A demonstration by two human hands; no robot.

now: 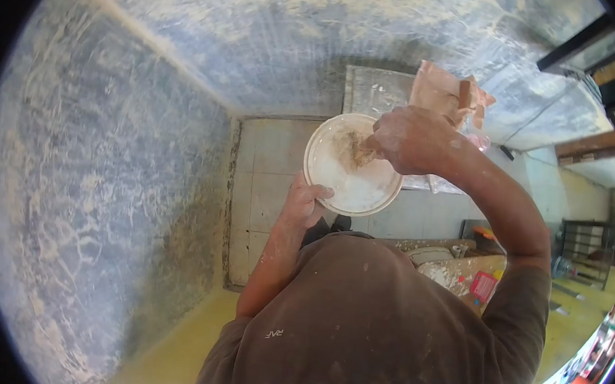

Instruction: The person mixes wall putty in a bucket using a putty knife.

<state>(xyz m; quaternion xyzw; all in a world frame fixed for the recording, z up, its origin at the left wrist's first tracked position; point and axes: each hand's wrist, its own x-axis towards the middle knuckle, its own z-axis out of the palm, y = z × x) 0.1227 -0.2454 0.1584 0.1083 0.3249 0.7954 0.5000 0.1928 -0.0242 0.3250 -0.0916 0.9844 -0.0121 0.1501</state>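
Observation:
A round white plate or shallow tub (358,196) with a raised rim is held in front of my chest. My left hand (307,200) grips its lower left rim, the thumb lying over the edge. Over its upper right side is my right hand (409,139), closed around a brownish, crumpled wad (360,151), perhaps a sponge or cloth, which touches the whitish inner surface. Pale residue marks both hands.
Patchy blue-grey walls (109,147) stand at the left and ahead. Torn brown paper (438,94) lies on a grey board (377,89) by the wall. At the lower right are a red item (483,286) and a dark metal rack (592,247).

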